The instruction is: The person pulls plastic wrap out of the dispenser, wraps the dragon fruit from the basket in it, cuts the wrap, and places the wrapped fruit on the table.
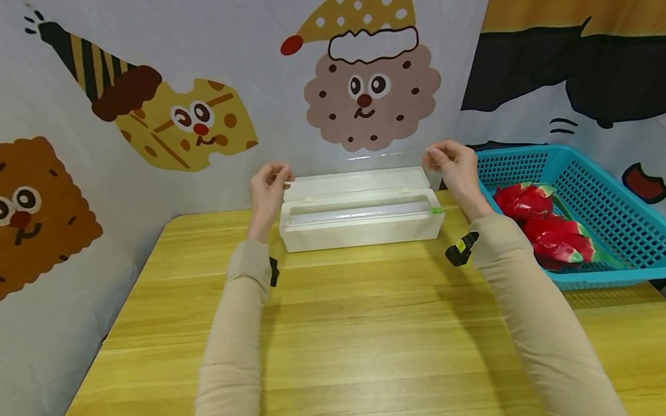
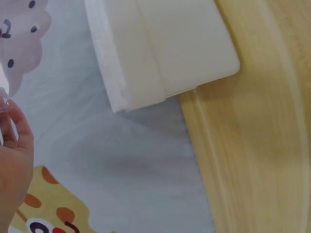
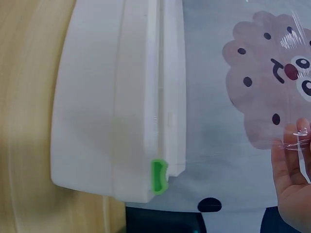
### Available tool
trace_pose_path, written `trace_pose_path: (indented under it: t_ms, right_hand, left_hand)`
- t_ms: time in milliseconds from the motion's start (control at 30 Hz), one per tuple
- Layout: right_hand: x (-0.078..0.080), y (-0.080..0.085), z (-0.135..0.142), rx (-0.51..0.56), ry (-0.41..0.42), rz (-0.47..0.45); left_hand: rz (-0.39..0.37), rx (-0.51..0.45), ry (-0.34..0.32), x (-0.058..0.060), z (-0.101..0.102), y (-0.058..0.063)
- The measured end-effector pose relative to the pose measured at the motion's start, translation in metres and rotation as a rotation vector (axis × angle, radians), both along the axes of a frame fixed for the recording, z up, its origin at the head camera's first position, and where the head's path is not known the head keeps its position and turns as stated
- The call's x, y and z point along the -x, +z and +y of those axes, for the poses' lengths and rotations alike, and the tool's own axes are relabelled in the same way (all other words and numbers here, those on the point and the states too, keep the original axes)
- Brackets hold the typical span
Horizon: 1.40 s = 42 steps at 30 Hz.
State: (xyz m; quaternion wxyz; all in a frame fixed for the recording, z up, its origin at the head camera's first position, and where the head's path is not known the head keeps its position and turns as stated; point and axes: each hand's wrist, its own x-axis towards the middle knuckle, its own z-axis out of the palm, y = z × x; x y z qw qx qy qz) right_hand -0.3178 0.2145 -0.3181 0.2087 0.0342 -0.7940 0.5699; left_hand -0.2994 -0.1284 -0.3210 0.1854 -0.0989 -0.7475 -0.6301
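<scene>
A white cling film dispenser [image 1: 364,234] stands at the back of the table with its lid [image 1: 360,182] raised. Inside it lies a roll of film [image 1: 362,212], and a green slide cutter [image 3: 159,176] sits at its right end. Clear cling film [image 3: 291,41] stretches between both hands above the box, showing mostly as glints. My left hand [image 1: 267,192] pinches the film's left side by the lid's left end. At the other end, my right hand [image 1: 459,170] pinches its right side between thumb and fingers; the film crosses the fingertips [image 3: 303,127].
On the right of the table stands a blue plastic basket [image 1: 629,213] holding red dragon fruits [image 1: 558,237]. A cloth [image 1: 279,108] printed with cartoon snacks hangs right behind the dispenser. Wrist cameras [image 1: 460,250] sit at both cuffs.
</scene>
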Motion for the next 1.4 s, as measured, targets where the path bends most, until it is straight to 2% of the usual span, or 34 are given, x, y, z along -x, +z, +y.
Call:
trace_pose_path:
  t_ms: [133,433,733,1033,1400]
  right_hand:
    - [0.0,0.005,-0.001,0.004,-0.006,0.02]
    - [-0.003,0.017,-0.002,0.014,0.009,0.052]
    - [-0.007,0.027,-0.002,0.031,0.021,0.072]
    - [-0.01,0.038,-0.001,0.041,0.034,0.093]
    - [-0.015,0.051,-0.004,0.11,0.058,0.137]
  left_hand:
    - [0.028,-0.021,-0.008,0.001,-0.001,0.004]
    - [0.078,0.004,-0.002,0.003,-0.004,0.012]
    - [0.124,0.004,0.026,0.022,-0.009,0.007]
    - [0.166,-0.035,-0.011,0.004,-0.007,0.033]
    - [0.178,-0.083,-0.021,0.001,-0.009,0.046]
